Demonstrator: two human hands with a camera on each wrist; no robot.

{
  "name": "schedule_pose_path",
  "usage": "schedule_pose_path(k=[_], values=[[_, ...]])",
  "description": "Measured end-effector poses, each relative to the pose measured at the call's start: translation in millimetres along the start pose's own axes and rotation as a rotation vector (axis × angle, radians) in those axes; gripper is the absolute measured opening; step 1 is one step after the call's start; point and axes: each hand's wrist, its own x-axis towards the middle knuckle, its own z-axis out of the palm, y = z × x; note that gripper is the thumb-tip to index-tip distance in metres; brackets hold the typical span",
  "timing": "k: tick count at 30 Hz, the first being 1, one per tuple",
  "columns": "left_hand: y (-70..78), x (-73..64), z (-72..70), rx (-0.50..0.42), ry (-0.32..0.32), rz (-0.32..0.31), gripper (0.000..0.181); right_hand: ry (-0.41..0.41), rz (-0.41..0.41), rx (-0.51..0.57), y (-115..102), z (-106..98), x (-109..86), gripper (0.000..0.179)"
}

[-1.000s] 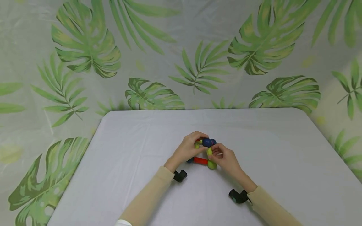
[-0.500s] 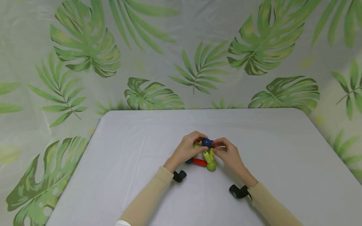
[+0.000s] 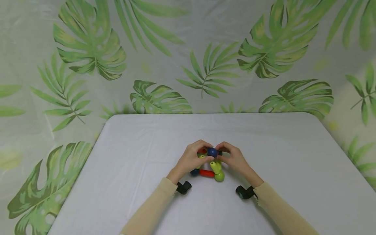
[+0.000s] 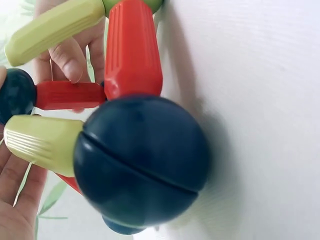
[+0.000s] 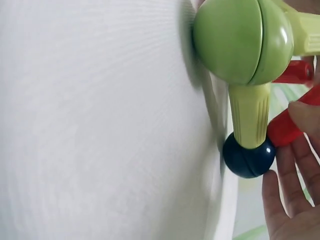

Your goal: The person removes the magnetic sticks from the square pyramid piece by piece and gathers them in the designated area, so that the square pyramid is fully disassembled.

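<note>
A toy frame of plastic balls and rods stands on the white table between the hands. My left hand point(image 3: 192, 160) holds a blue ball point(image 3: 212, 152) at its top between fingers and thumb. From that ball a red rod point(image 4: 70, 95) runs across, and my right hand point(image 3: 234, 160) pinches it, thumb on the rod, fingers beside a farther blue ball point(image 5: 249, 156). Nearer me lie a dark blue ball point(image 3: 195, 172), a red rod point(image 3: 207, 173) and a green ball point(image 3: 219, 176). A yellow-green rod point(image 3: 214, 167) slants up from the green ball, its upper end free.
White cloth covers the table point(image 3: 141, 137). A leaf-patterned curtain point(image 3: 211, 32) hangs behind its far edge. Black wrist cameras sit below both hands, the left camera point(image 3: 184, 188) and the right camera point(image 3: 244, 192) close over the table.
My right hand has let go of the yellow-green rod and moved up to the red rod by the blue balls. The yellow-green rod now leans left. The frame has shifted slightly toward me.
</note>
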Motion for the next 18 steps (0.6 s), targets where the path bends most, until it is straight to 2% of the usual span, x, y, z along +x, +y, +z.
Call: schedule_pose_path(k=[6, 12, 18], values=[[-3.0, 0.2, -1.4, -0.041, 0.007, -0.009, 0.034, -0.013, -0.01, -0.009, 5.3, -0.4, 0.9, 0.025], [-3.1, 0.9, -0.8, -0.063, -0.008, -0.02, 0.034, -0.029, -0.028, -0.07, 4.4, -0.7, 2.3, 0.026], [-5.0, 2.3, 0.0, -0.086, 0.012, -0.023, 0.033, -0.034, -0.053, -0.113, 5.4, -1.5, 5.0, 0.025]])
